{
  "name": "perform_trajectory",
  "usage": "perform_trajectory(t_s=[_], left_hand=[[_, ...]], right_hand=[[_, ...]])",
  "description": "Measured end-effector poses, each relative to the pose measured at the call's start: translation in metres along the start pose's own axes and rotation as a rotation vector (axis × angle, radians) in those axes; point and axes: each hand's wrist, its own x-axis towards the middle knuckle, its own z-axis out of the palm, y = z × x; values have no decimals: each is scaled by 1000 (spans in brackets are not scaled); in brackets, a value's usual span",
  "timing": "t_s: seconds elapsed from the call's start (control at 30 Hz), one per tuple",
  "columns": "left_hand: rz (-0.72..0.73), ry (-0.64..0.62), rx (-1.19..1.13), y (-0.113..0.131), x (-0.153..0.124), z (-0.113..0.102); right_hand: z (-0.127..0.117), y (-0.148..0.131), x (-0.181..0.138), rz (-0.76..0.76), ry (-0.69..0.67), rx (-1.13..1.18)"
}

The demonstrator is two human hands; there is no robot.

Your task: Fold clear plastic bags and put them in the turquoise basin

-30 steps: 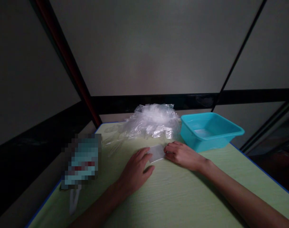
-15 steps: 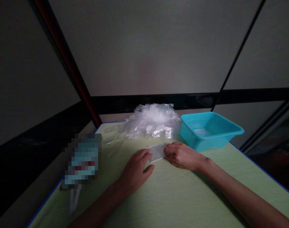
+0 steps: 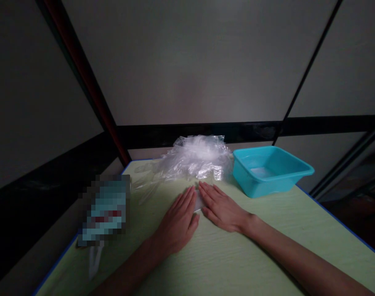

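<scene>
My left hand (image 3: 178,218) and my right hand (image 3: 219,207) lie flat side by side on the pale green table (image 3: 224,263), fingers stretched out. Between and under them is a small clear plastic bag (image 3: 199,200), mostly covered, with only a narrow strip showing between the two hands. Both palms press down on it. Just beyond my fingertips sits a heap of crumpled clear plastic bags (image 3: 197,158).
A turquoise plastic basin (image 3: 269,170) stands at the back right of the table. A blurred-out object (image 3: 105,209) sits near the left edge, with a clear strip (image 3: 95,259) below it. Dark frame bars and grey wall panels stand behind the table.
My hands have come together over the small bag. The right hand slid left and flattened out, and the left hand's fingers straightened, covering most of the bag.
</scene>
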Motion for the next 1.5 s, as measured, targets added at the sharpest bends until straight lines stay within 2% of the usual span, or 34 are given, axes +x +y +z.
perform_trajectory(t_s=[0.17,0.77,1.03,1.3,1.5], left_hand=[[11,-53,51,-1,2,0],[10,-74,80,-1,2,1],[-4,-113,82,1,3,-3],[-1,-137,72,0,3,-3],[10,-67,-18,-4,4,-5]], right_hand=[[4,2,0,9,-73,40],[1,0,2,23,-123,75],[0,0,2,22,-129,70],[3,-2,-2,97,-72,36],[5,-2,-4,161,-49,20]])
